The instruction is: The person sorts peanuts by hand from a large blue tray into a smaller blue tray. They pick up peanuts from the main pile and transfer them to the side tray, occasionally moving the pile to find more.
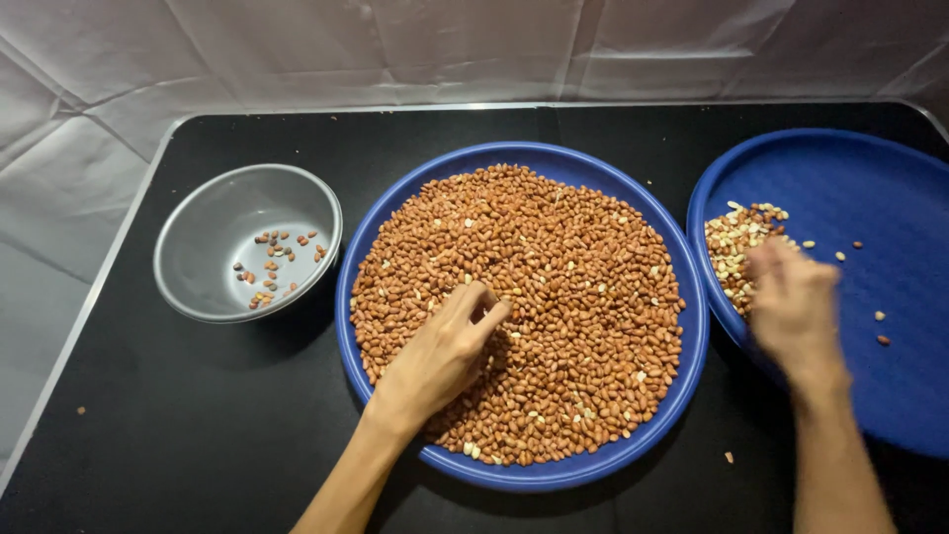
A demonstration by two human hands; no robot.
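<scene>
A large blue round tray (pixel 514 158) in the middle of the black table is heaped with red-brown peanuts (pixel 554 257). My left hand (pixel 445 351) rests on the peanuts near the tray's front, fingertips pinched together among them. My right hand (pixel 796 302), blurred, hovers over the left side of a second blue tray (pixel 870 188) at the right, just beside a small pile of paler peanuts (pixel 736 242). Whether the right hand holds any peanuts is hidden by blur.
A grey metal bowl (pixel 222 213) with several peanuts in it stands at the left. A few loose peanuts lie on the right tray and on the black table (pixel 198 425). White cloth hangs behind the table.
</scene>
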